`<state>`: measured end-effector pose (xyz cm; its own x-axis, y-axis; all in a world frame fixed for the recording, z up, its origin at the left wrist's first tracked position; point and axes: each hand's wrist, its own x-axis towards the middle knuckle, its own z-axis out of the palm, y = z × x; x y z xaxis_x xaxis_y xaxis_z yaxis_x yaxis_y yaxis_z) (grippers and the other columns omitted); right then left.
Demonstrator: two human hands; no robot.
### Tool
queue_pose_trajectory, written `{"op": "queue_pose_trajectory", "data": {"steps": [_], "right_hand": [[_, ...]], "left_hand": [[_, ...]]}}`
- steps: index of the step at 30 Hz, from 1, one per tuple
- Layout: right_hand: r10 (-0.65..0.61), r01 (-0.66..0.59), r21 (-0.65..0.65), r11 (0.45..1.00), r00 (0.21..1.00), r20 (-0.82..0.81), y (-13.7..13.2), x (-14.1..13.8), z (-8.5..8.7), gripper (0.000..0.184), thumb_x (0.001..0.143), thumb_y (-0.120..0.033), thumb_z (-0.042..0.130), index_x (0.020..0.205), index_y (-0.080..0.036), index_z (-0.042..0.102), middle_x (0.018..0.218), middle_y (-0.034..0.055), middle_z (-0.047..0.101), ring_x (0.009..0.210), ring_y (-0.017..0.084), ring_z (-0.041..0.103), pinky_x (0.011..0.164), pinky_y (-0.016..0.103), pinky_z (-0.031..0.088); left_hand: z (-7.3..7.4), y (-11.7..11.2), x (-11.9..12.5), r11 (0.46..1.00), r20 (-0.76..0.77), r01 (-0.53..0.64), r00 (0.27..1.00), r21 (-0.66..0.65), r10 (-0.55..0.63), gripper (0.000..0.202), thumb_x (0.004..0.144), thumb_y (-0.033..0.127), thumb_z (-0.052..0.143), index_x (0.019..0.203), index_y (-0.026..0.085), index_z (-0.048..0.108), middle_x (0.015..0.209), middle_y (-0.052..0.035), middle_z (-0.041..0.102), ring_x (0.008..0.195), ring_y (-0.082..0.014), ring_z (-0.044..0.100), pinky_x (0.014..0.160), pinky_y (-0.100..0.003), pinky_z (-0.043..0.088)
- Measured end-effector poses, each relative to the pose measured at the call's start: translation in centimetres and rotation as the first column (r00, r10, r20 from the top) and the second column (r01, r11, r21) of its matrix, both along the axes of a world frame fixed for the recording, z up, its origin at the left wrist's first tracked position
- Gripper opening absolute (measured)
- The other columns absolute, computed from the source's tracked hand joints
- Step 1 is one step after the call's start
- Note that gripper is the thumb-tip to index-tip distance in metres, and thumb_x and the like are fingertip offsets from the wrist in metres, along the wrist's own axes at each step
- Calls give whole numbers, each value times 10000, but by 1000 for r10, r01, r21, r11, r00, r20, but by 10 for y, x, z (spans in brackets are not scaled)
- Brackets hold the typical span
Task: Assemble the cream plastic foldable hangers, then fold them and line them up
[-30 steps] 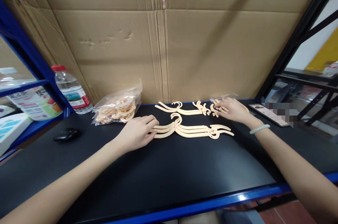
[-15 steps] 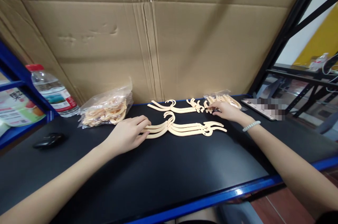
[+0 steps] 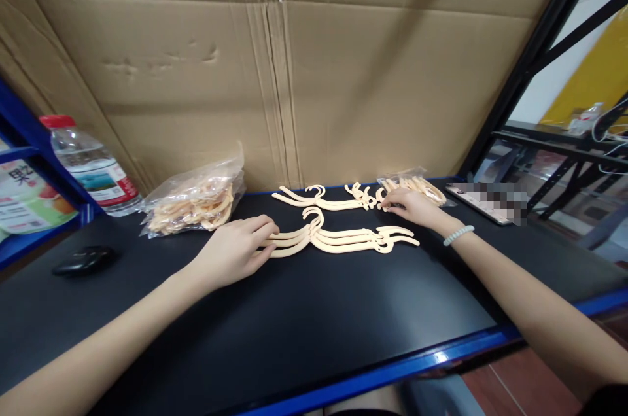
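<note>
A red-capped bottle (image 3: 101, 174) stands behind a mouse (image 3: 84, 261).

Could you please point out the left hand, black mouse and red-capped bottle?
Left hand (image 3: 233, 250), head view: back of the hand.
Black mouse (image 3: 84, 260), head view: its top.
Red-capped bottle (image 3: 99, 179), head view: its label.

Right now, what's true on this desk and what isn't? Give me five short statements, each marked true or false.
1. The left hand is on the pale hangers nearest the person. True.
2. The right hand is on the mouse. False: it is at small pale pieces; the mouse lies far left.
3. A clear bag lies left of the hangers. True.
4. Both wrists are bare. False: a bracelet circles the right one.
5. The bottle has a red cap. True.
</note>
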<state>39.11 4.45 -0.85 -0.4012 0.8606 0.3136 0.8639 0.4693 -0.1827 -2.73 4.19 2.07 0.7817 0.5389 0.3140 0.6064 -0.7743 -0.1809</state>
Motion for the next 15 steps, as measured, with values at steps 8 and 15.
{"op": "queue_pose_trajectory", "data": {"steps": [8, 15], "right_hand": [[24, -24, -2, 1000, 999, -30, 0, 1, 0, 132, 846, -225, 579, 889, -189, 698, 921, 73, 710, 858, 223, 648, 793, 364, 498], [12, -9, 74, 997, 999, -43, 1, -1, -4, 154, 861, -258, 577, 869, -200, 720, 892, 76, 724, 848, 240, 649, 788, 393, 499]], "left_hand": [[0, -1, 0, 1000, 3, 14, 1000, 13, -14, 142, 899, 235, 441, 950, 181, 563, 948, -46, 637, 750, -191, 629, 646, -293, 450], [0, 0, -1, 1000, 17, 12, 1000, 29, -13, 150, 901, 245, 443, 946, 182, 572, 929, -42, 637, 746, -192, 629, 639, -291, 451]]}}
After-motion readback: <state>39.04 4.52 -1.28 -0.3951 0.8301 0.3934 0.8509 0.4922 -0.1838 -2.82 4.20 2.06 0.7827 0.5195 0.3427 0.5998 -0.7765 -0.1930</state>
